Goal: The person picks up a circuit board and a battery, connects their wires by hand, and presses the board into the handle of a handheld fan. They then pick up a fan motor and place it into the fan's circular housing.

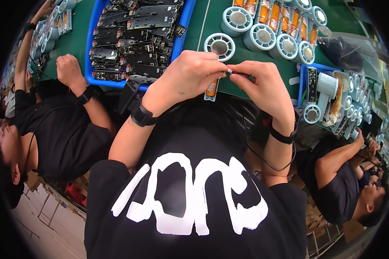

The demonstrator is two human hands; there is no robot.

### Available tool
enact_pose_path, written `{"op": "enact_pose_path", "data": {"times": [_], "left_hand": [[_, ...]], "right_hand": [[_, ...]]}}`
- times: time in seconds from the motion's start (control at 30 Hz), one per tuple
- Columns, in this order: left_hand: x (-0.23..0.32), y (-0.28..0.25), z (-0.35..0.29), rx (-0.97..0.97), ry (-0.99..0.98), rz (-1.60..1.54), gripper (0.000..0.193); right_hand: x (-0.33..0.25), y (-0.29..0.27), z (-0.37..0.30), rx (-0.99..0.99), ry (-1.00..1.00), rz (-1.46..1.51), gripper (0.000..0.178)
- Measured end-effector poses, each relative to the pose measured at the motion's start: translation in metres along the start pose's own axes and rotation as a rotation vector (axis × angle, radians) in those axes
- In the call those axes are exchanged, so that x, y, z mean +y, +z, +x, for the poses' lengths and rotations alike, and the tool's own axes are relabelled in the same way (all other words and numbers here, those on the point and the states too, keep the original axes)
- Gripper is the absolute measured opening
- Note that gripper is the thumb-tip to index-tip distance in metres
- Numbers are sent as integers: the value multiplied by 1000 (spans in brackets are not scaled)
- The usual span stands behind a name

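Observation:
My left hand (188,74) and my right hand (263,82) meet above the table's near edge, thumbs and forefingers pinched together. Between the fingertips is a small pale connector (229,71), gripped from both sides; its far details are too small to make out. Just beyond and under the fingers lies a light-blue round-headed device (220,46) with a spoked ring and a grey centre. An orange battery (211,89) shows below my left fingers, apparently in the body of that device, which my hands partly hide.
A blue tray (89,64) piled with black circuit boards (147,41) stands at the left. Several similar devices (263,37) lie at the far right on the green table (205,26). Another blue bin (301,86) sits right. Co-workers (60,129) flank me on both sides.

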State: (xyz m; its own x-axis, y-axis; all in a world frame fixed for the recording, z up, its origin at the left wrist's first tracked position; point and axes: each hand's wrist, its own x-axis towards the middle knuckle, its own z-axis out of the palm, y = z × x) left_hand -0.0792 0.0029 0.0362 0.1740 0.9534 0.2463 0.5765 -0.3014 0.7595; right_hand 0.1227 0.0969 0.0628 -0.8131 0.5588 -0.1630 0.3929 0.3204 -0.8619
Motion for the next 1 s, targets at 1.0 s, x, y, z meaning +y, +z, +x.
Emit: {"op": "enact_pose_path", "data": {"times": [1.0], "left_hand": [[3, 3, -5, -27, 37, -35, 10]], "right_hand": [[-5, -7, 1, -80, -118, -45, 29]]}}
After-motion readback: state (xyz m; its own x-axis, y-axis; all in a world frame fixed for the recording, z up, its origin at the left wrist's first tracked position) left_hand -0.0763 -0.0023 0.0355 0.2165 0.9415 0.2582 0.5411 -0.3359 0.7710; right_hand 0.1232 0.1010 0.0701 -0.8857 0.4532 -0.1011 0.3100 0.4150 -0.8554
